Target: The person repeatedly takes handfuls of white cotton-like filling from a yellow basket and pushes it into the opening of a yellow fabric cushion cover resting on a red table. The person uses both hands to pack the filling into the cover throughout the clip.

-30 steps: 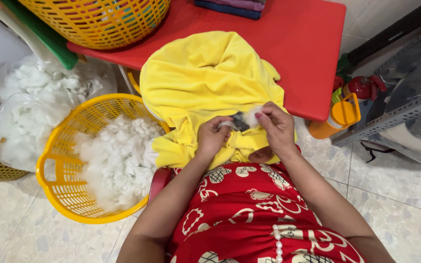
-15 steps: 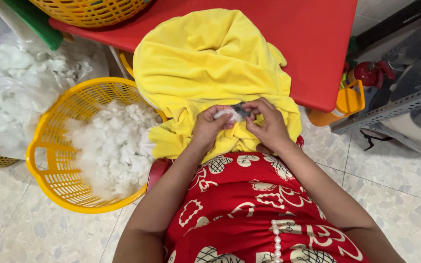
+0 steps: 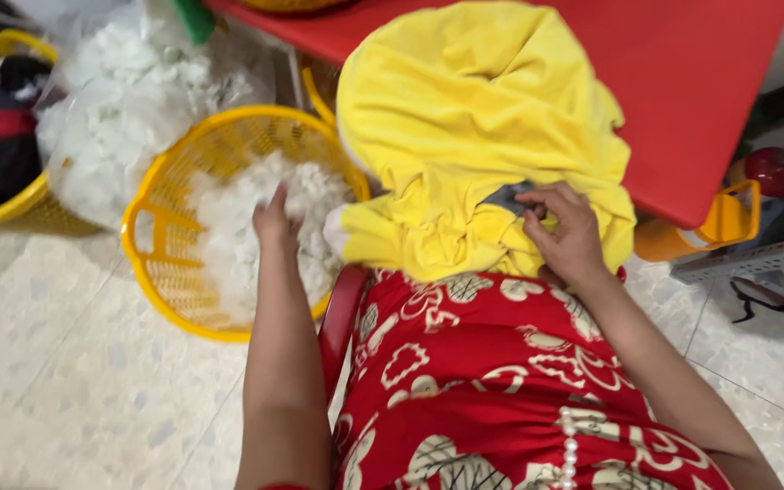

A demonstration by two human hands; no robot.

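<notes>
Here I log the left hand (image 3: 276,218) reaching into the round yellow plastic basket (image 3: 170,272) on the floor, fingers spread loosely and resting on the white fibre stuffing (image 3: 229,227) that fills it; I cannot tell whether the hand has closed on any of it. The right hand (image 3: 566,231) lies on the yellow fabric cover (image 3: 474,136), fingertips pinched on the cloth at a small dark opening (image 3: 510,195) in its folds. The two hands are well apart. The cover is draped over the near edge of the red plastic table (image 3: 682,82), its lower folds hanging onto my lap in the red patterned dress (image 3: 501,381). Just behind the basket sits a clear plastic bag (image 3: 129,100), also packed with white stuffing. At far left a second yellow basket (image 3: 2,54) holds dark and red cloth. To the right of the table, on the floor, stands an orange plastic container (image 3: 728,227), beside a grey wire rack (image 3: 755,259). No readable labels are in view.
</notes>
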